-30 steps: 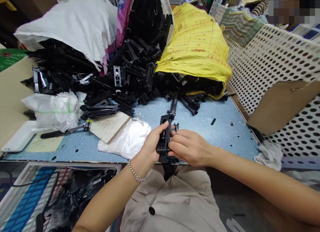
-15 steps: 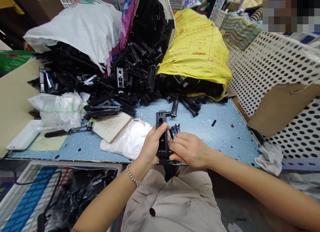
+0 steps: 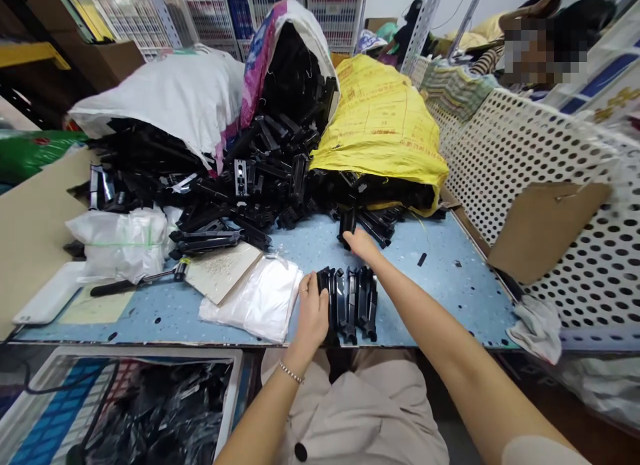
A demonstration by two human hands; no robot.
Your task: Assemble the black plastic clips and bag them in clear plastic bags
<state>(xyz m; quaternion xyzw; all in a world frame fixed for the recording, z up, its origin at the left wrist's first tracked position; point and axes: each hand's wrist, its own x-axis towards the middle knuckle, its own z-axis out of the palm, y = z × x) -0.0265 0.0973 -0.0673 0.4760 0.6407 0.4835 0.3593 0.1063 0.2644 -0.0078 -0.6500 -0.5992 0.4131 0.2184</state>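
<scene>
A row of several black plastic parts (image 3: 354,302) lies side by side at the near edge of the blue table (image 3: 450,285). My left hand (image 3: 312,313) rests against the left end of that row, fingers curled on the outermost part. My right hand (image 3: 361,241) is stretched forward and closes on a black part (image 3: 347,223) at the foot of the big heap of black parts (image 3: 260,178).
White (image 3: 170,98) and yellow (image 3: 385,118) sacks spill black parts over the back of the table. A clear plastic bag (image 3: 255,295), a card (image 3: 220,268), a hammer (image 3: 135,281) and a white tray (image 3: 47,295) lie at left. A perforated white bin (image 3: 540,158) stands at right. Another person sits at the far right.
The part held in both hands has been laid in the row on the table. My right hand has let go and reached forward to the heap. The view has tilted up.
</scene>
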